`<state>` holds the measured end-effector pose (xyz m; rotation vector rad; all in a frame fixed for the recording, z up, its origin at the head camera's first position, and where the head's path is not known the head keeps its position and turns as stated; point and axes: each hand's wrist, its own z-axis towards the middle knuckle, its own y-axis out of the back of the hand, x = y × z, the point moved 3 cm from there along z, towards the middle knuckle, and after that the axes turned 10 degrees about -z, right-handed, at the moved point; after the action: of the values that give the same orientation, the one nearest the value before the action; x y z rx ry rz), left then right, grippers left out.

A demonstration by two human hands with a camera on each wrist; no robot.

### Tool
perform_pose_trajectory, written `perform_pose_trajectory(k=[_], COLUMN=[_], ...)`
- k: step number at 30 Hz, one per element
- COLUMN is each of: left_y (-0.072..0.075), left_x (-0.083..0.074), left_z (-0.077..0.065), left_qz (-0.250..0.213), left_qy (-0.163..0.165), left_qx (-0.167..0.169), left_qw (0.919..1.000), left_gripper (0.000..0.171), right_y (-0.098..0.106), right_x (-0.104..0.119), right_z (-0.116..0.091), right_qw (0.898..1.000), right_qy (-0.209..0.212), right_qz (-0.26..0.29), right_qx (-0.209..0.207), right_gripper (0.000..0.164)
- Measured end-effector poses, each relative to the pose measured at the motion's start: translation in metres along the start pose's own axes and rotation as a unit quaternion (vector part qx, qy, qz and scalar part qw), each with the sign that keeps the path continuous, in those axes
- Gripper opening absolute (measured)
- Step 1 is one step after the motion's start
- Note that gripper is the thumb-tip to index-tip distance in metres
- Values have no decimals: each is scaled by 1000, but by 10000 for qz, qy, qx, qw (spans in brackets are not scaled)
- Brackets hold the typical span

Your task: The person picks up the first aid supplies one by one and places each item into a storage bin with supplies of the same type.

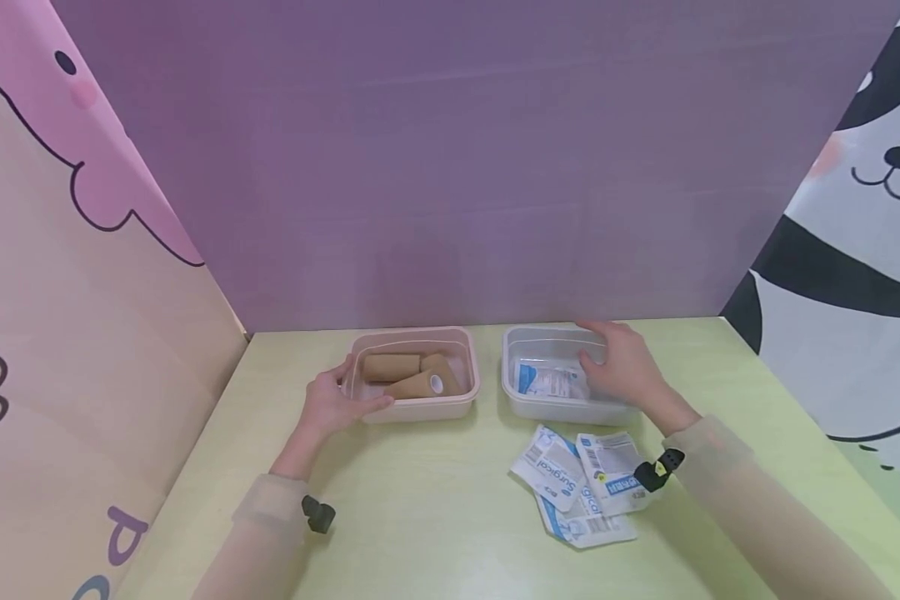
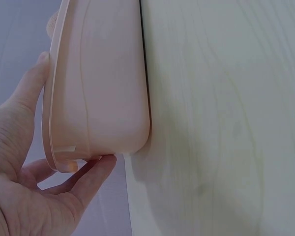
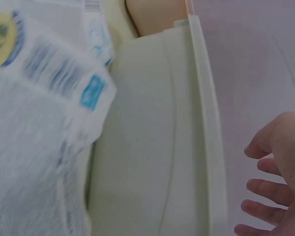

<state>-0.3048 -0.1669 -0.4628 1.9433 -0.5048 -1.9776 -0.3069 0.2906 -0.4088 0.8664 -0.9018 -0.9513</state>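
A pink plastic box (image 1: 420, 408) stands on the left, with several tan bandage rolls (image 1: 392, 367) lying in it. My left hand (image 1: 333, 404) holds this box at its left end. In the left wrist view the thumb (image 2: 37, 73) lies along the rim while the fingers (image 2: 96, 177) touch the end wall below it. Over the right side of a white plastic box (image 1: 562, 410) is my right hand (image 1: 624, 362), fingers spread apart and nothing between them. A white and blue packet (image 1: 551, 380) lies inside that white box.
Several white and blue packets (image 1: 551, 468), some printed "Surgical", lie overlapping on the pale wood-grain table (image 1: 420, 517) in front of the white box. A purple wall (image 1: 435, 167) rises right behind both boxes. Printed side panels (image 1: 847, 333) flank the table.
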Motion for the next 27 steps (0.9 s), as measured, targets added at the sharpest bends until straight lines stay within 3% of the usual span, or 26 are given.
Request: perform_pose_trajectory(k=[14, 21, 27], left_y=[0, 0, 0], left_x=[0, 2, 1], left_z=[0, -1, 0], left_qz=[-51, -16, 53], left_qy=[17, -26, -74], left_qx=[-22, -28, -37], left_qw=[10000, 10000, 10000], left_gripper=[115, 119, 117], right_y=[2, 3, 1], right_x=[-38, -52, -59], right_z=[-23, -34, -42], right_qw=[9988, 9985, 9982], right_qy=[-461, -397, -509], right_qz=[-129, -121, -56], right_qx=[-67, -342, -297], right_gripper=[59, 61, 72])
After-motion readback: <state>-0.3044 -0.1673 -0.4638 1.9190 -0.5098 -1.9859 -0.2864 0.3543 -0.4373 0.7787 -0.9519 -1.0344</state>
